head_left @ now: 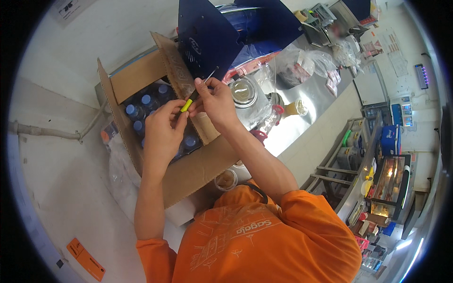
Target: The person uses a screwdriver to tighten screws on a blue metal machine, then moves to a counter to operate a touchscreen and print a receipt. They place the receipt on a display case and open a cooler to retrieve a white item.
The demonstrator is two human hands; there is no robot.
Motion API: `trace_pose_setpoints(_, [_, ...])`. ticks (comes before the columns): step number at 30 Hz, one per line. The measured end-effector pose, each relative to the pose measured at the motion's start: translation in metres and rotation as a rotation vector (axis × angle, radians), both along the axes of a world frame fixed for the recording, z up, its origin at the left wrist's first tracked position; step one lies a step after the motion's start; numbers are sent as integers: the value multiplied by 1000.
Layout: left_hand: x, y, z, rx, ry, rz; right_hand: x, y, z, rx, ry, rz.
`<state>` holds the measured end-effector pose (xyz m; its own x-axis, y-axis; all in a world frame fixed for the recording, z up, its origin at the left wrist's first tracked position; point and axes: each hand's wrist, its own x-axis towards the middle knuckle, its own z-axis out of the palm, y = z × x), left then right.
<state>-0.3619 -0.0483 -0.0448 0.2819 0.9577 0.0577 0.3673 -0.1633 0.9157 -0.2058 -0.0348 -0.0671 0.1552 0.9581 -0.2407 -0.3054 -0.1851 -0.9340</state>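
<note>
From my remote seat I see both hands meeting on one slim tool, yellow at one end and dark further along, with a thin metal shaft. The left hand pinches the yellow end, and the right hand closes on the dark part, so the tool sits inside the grip, its shaft slanting up and rightward out of it. Just beyond the grip stands a blue panel; I cannot tell whether the tip touches it (the fisheye flattens depth there). Under the grip is a cardboard carton, already open, with blue-capped bottles standing inside, to the grip's left and below. As I judge it, getting the tool in hand is done, while any work by its tip is not yet evident
</note>
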Motion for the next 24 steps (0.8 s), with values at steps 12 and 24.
trace_pose_setpoints(12, [0,10,3,160,117,-1,0,6,-4,-42,120,25])
trace_pose_setpoints(24, [-3,37,14,82,279,-6,1,16,-16,8,354,81])
